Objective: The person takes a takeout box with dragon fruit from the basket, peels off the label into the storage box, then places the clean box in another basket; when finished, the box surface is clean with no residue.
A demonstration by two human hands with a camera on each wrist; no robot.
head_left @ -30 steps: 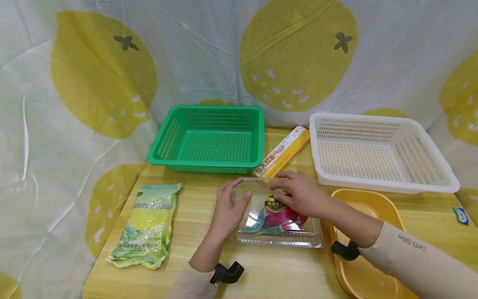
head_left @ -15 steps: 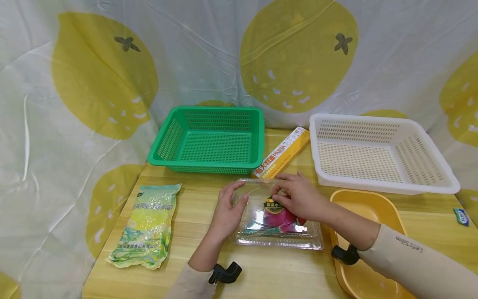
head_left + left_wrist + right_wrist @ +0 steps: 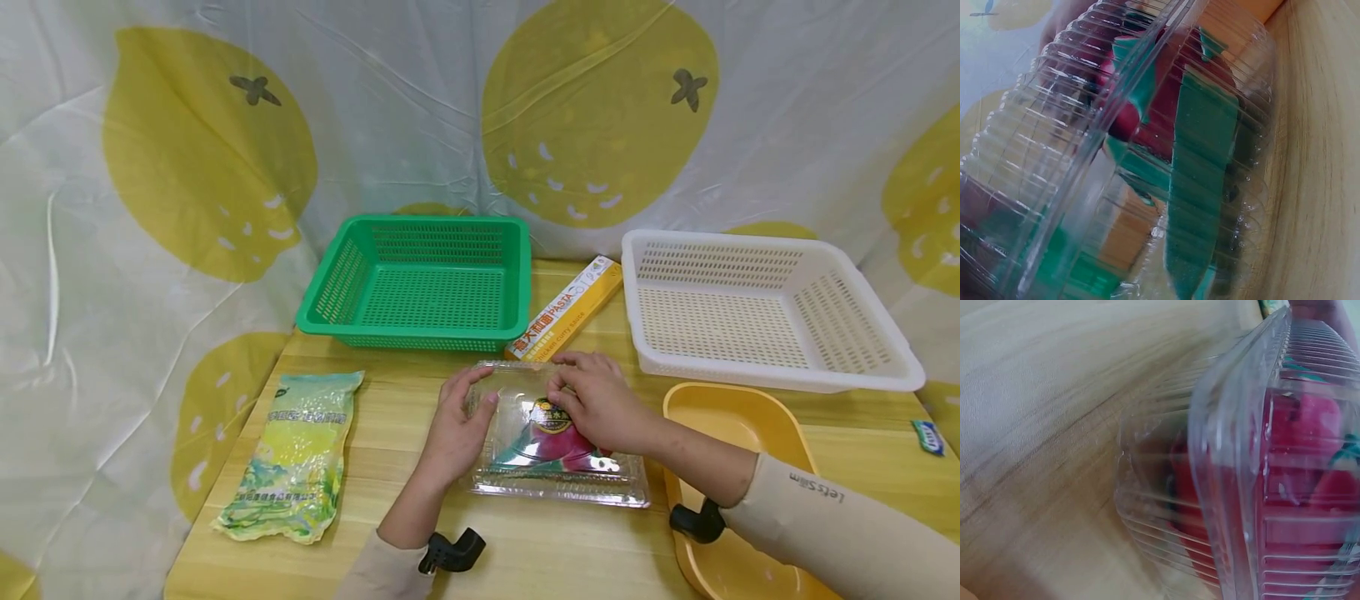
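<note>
A clear plastic clamshell box lies on the table, its ribbed sides filling both wrist views. Inside is a magenta-red fruit with green leaf-like scales, looking like dragon fruit. A round black-and-gold label is on the lid. My left hand rests at the box's left side, its thumb apart from the fingers and lying over the lid. My right hand is over the lid's right half, thumb and index finger pinched together at the label's upper edge, which they partly cover.
A green basket stands behind on the left, a white basket on the right. Between them leans a pasta box. A yellow tub sits under my right forearm. Left lies a filled bag; far right, a small packet.
My right thumb and index finger have shifted slightly at the label, and its upper part is more covered now. My left hand and the box have stayed almost in place.
</note>
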